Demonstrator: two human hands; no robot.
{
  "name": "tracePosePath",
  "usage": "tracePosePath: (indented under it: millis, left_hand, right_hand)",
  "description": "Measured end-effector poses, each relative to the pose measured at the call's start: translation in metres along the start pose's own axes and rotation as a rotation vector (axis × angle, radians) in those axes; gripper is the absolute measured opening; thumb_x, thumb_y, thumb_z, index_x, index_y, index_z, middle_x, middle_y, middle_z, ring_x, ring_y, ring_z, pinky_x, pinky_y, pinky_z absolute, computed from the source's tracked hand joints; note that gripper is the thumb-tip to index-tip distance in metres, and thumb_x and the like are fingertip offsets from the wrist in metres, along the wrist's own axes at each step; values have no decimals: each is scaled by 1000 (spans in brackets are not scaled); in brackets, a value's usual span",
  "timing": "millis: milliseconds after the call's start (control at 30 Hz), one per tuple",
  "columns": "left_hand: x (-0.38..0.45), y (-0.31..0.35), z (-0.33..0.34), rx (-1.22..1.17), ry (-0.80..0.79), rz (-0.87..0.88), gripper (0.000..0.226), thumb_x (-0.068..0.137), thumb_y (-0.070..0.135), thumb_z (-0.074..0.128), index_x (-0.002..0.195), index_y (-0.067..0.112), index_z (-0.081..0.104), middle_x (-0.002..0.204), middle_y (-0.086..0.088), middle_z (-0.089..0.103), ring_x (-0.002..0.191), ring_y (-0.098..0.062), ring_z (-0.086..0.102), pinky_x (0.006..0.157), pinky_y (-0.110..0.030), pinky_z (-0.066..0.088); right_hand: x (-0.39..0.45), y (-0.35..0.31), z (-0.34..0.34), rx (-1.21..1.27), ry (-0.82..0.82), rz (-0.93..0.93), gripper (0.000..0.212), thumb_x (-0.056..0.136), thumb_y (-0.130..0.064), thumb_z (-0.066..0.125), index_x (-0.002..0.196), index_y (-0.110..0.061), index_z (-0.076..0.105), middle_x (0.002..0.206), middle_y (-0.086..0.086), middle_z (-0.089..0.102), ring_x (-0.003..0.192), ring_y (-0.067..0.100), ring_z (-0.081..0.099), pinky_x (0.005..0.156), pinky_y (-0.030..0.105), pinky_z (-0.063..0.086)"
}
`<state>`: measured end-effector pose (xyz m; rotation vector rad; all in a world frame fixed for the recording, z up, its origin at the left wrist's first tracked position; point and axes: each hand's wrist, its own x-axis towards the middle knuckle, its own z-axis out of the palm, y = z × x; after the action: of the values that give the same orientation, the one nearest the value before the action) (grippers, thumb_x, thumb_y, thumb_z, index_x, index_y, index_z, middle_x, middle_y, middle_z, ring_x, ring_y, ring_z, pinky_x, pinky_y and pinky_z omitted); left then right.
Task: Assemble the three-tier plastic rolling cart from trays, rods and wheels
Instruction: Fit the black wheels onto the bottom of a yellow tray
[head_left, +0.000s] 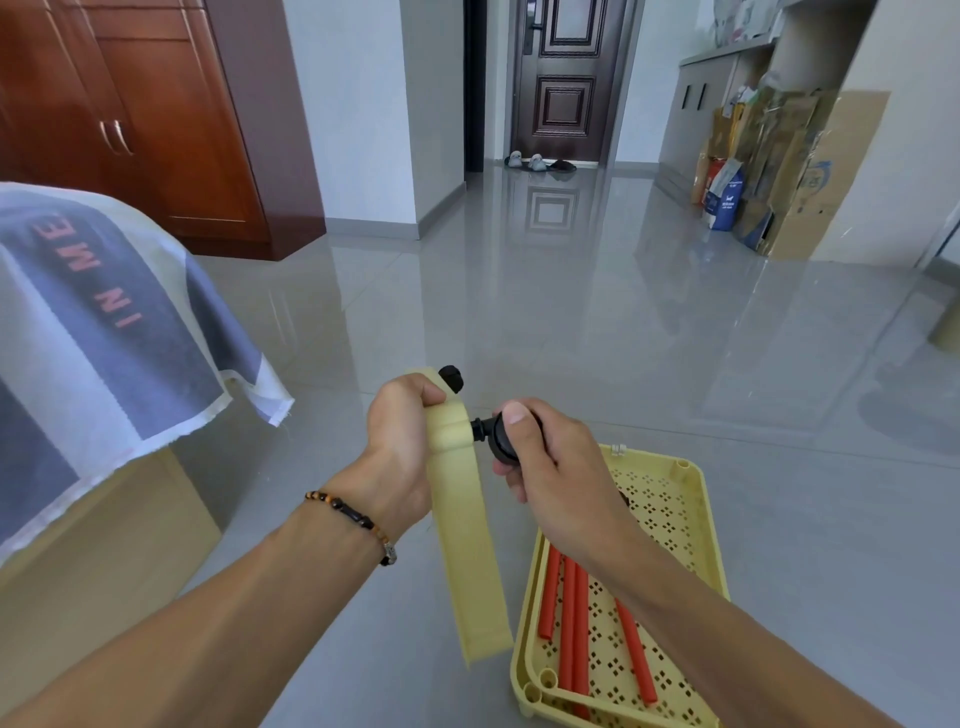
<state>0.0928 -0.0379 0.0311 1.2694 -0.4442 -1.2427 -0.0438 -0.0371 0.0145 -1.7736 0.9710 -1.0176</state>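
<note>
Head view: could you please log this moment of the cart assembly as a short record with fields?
left hand: left hand grips the edge-on pale yellow plastic tray
right hand: right hand holds a black plastic caster wheel, its stem at the tray's corner socket
fitted already: another black wheel at the far corner
on floor: perforated yellow tray holding orange-red plastic rods
background: dark door

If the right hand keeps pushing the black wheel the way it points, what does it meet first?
Probably the socket on the upright yellow tray held by the left hand; the right hand aims the wheel stem there.
</note>
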Motion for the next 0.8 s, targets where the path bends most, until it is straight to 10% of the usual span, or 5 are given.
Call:
tracePosePath:
  millis: [133,633,800]
  left_hand:
    - [-3,-1,-2,-38,-63,-40,26,79,14,41,58,9,56,74,-10,44,53,-28,46,39,-32,46]
    - [-11,10,2,-3,-83,-88,6,64,14,42,68,9,41,67,-9,41,63,-28,37,55,-35,43]
    - [-7,16,0,-13,-117,-104,43,48,17,46,91,10,42,91,-14,37,79,-34,34,62,-41,41]
  right_hand:
    - [4,-2,-3,-50,-43,-10,27,104,-32,38,91,-23,59,69,-11,53,64,-3,62,57,14,38]
    - [6,-6,3,-26,-34,-9,21,103,-34,39,105,-23,57,76,-10,56,87,16,67,67,25,46]
    - [6,-9,3,1,-37,-3,20,103,-34,40,108,-23,55,76,-13,55,80,4,64,67,18,44]
